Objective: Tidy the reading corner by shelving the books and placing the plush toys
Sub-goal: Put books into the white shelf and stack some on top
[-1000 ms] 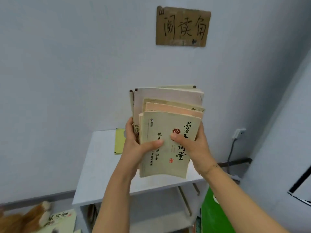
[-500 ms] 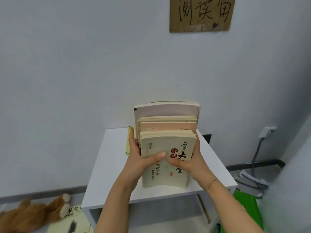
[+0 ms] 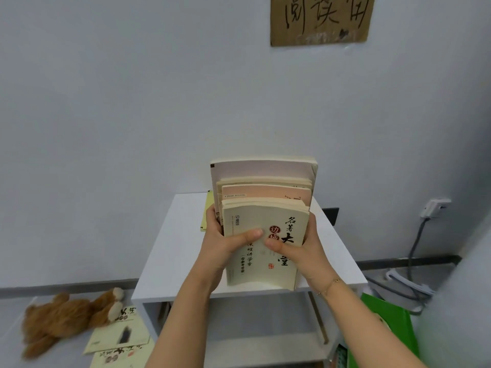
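1. Stack of books (image 3: 265,221) held upright over the white counter (image 3: 175,251) – bottom edge near the counter's front; contact with the surface can't be told.
2. Left hand (image 3: 225,248) grips the stack's left side, thumb across the front cover, fingers wrapped behind – grip clamped on the stack.
3. Right hand (image 3: 300,251) grips the right side, thumb on the cover beside the left thumb – grip also clamped on the stack. Thin bracelet on that wrist.
4. Front cover is cream, black brush characters read 名著 and 大…堂, red seal reads 边城; smaller column partly hidden by the thumbs.
5. Peach book behind it has a small label, "DREAM BUILDING".
6. Yellow book (image 3: 204,216) lies flat on the counter, behind the left hand.
7. Cardboard sign (image 3: 321,19) on the wall, top cut off, handwritten 阅读角.
8. Brown plush toy (image 3: 66,317) lies on the floor at left, touching loose cream books (image 3: 119,338) beside it.
9. Green bag (image 3: 390,328) at lower right; wall plug (image 3: 435,208) with grey cable.
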Tool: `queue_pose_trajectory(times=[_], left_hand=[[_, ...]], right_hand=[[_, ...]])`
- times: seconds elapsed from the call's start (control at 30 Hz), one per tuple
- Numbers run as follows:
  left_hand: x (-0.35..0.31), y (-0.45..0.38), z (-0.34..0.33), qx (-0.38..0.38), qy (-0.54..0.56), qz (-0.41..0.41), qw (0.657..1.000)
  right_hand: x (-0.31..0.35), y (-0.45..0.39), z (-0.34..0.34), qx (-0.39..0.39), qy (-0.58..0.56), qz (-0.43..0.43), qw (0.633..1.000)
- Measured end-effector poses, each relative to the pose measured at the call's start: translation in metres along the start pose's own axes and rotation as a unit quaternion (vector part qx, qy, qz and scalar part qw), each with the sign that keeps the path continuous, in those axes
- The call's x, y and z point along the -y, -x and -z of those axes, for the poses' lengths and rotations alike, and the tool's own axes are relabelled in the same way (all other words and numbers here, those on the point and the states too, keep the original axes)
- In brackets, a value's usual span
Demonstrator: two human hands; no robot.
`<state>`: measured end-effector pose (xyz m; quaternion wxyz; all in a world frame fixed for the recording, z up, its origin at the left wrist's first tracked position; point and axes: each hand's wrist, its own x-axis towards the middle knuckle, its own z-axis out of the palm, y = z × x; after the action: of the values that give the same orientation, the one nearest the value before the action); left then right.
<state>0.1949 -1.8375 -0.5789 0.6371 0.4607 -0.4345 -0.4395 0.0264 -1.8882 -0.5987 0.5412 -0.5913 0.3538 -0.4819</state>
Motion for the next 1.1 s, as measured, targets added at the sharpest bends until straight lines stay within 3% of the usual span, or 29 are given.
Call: queue_pose_trajectory(times=[0.37, 0.57, 0.83, 0.97, 1.1], left_hand=[[0.010, 0.011, -0.004, 0.025, -0.074, -0.069, 0.995], [0.020, 0.020, -0.008, -0.075, -0.163, -0.172, 0.969], [0.013, 0.016, -0.003, -0.051, -0.170, -0.132, 0.975], [-0.003, 0.020, 0.007, -0.081, -0.183, -0.084, 0.976], [-0.022, 0.040, 0.007, -0.022, -0.163, -0.035, 0.986]], right_hand=[[-0.001, 0.005, -0.001, 0.032, -0.012, 0.015, 0.999], [0.001, 0.003, 0.003, 0.038, -0.006, -0.003, 0.999], [0.002, 0.001, 0.003, 0.032, -0.031, -0.014, 0.999], [0.002, 0.005, 0.004, 0.025, -0.051, -0.016, 0.998], [0.009, 0.024, 0.013, 0.063, -0.058, -0.029, 0.996]])
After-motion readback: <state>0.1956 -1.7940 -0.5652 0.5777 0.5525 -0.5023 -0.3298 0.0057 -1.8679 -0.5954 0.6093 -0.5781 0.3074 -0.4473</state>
